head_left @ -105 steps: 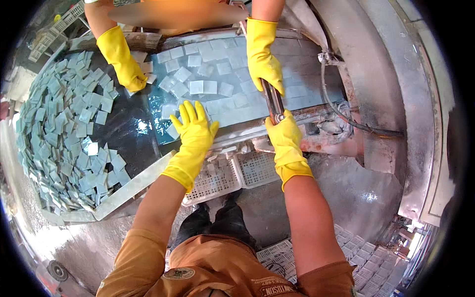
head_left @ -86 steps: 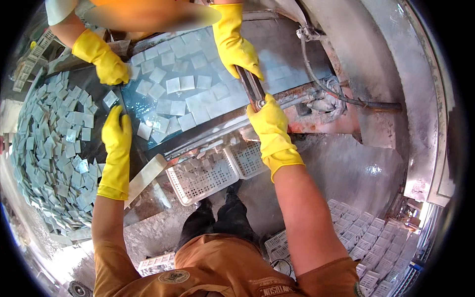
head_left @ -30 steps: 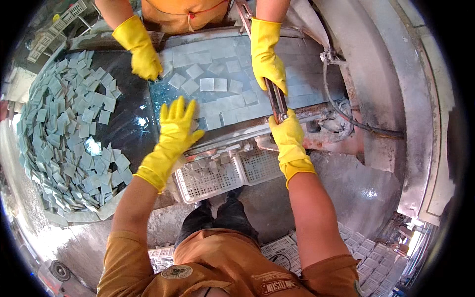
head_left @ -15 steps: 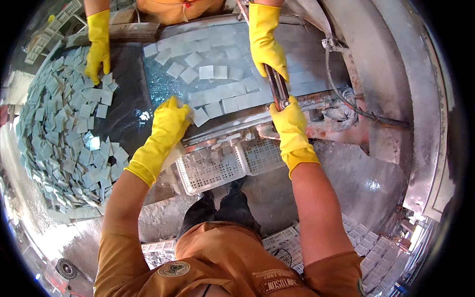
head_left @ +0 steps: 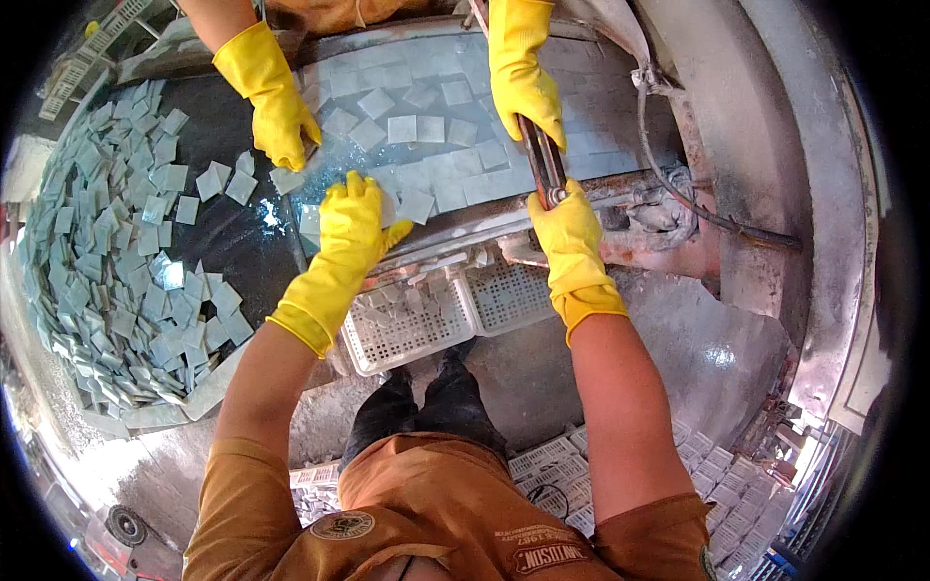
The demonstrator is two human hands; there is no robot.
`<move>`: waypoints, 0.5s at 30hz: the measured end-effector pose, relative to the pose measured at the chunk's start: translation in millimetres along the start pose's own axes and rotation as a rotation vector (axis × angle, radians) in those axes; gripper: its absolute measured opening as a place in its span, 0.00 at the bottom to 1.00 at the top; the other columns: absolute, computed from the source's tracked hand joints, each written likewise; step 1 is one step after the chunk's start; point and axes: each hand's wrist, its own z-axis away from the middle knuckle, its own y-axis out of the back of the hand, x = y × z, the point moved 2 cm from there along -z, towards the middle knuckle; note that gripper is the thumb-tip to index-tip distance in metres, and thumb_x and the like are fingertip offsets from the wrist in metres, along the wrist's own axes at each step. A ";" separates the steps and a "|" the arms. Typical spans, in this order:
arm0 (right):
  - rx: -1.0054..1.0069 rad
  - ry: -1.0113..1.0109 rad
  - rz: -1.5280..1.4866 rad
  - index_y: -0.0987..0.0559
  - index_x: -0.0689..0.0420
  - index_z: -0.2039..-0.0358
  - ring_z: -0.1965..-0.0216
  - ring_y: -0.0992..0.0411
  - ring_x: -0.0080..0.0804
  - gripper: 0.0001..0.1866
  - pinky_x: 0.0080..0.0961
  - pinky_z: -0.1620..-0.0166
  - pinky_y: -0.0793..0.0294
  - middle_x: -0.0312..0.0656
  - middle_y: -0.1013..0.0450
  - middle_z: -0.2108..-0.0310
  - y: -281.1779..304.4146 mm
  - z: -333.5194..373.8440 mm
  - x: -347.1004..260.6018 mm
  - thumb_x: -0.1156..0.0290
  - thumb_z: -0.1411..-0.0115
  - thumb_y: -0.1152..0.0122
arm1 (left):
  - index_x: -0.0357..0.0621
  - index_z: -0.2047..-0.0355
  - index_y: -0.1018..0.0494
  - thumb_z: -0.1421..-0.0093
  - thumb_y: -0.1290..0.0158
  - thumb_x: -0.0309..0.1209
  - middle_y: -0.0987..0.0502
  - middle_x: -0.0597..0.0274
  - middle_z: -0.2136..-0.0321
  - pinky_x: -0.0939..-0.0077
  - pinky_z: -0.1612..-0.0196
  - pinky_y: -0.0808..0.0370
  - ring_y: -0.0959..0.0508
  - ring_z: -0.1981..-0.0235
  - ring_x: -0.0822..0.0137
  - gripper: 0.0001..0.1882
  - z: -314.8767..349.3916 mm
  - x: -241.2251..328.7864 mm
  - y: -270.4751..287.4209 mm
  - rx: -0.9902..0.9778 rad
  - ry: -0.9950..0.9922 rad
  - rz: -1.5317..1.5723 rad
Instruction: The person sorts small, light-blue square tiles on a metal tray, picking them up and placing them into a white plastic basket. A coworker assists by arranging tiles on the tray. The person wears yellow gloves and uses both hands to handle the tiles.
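Observation:
My left hand (head_left: 351, 225), in a yellow rubber glove, lies over small pale square tiles at the belt's near edge. Its fingers point away from me and its thumb sticks out to the right, beside a loose tile (head_left: 417, 206). Whatever lies under the palm is hidden. My right hand (head_left: 566, 230), gloved alike, is closed around the near end of a metal bar (head_left: 544, 160) that crosses the belt. Another person's gloved hand (head_left: 529, 95) holds the bar's far end. That person's other hand (head_left: 283, 124) is among tiles beyond my left hand.
A large heap of tiles (head_left: 126, 281) covers the left end of the dark wet surface (head_left: 228, 232). Rows of tiles (head_left: 465, 169) run toward the bar. White perforated baskets (head_left: 412, 329) hang below the near edge. A hose (head_left: 668, 184) curves down at the right.
My left hand has moved right and its thumb has spread out. The other person's hand at the left has come right, toward mine, and tiles there have shifted. My right hand stays on the bar.

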 end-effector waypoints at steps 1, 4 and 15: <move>-0.005 0.005 -0.010 0.18 0.59 0.47 0.54 0.16 0.59 0.31 0.50 0.50 0.16 0.57 0.15 0.56 3.3 2.7 -0.2 0.48 0.41 0.28 | 0.34 0.40 0.25 0.49 0.25 0.51 0.23 0.37 0.43 0.46 0.41 0.24 0.21 0.46 0.35 0.44 4.2 7.9 0.7 -0.034 -0.006 0.008; 0.056 0.035 -0.003 0.18 0.59 0.47 0.56 0.15 0.59 0.30 0.50 0.51 0.16 0.56 0.15 0.59 -1.4 0.8 3.2 0.49 0.41 0.28 | 0.37 0.35 0.27 0.48 0.25 0.49 0.24 0.34 0.38 0.46 0.39 0.24 0.22 0.42 0.34 0.45 13.7 15.9 11.0 -0.091 -0.063 0.039; -0.034 0.018 -0.073 0.18 0.59 0.48 0.54 0.15 0.57 0.28 0.50 0.50 0.16 0.55 0.15 0.56 6.2 0.2 -1.7 0.50 0.39 0.29 | 0.46 0.35 0.24 0.47 0.27 0.43 0.25 0.38 0.36 0.50 0.33 0.26 0.24 0.35 0.39 0.39 28.1 -51.2 47.2 -0.205 0.017 -0.092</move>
